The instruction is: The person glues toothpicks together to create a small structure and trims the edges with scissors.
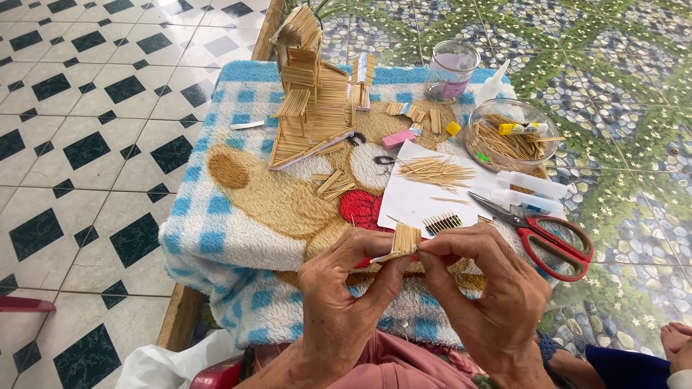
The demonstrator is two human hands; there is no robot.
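My left hand (339,295) and my right hand (490,288) meet near the front edge of a small table. Together they pinch a little flat panel of glued toothpicks (405,239), held upright between the fingertips. A model house of toothpicks (311,90) stands at the far side of the table. Loose toothpicks (435,171) lie on a white paper sheet (414,202) just beyond my hands. Red-handled scissors (548,234) rest to the right of my right hand.
A blue checked towel with a bear picture (238,194) covers the table. At the back right sit a glass bowl of toothpicks (510,137), a clear cup (451,70), glue bottles (530,189) and a pink eraser (398,138). Someone's bare foot (677,342) shows at lower right.
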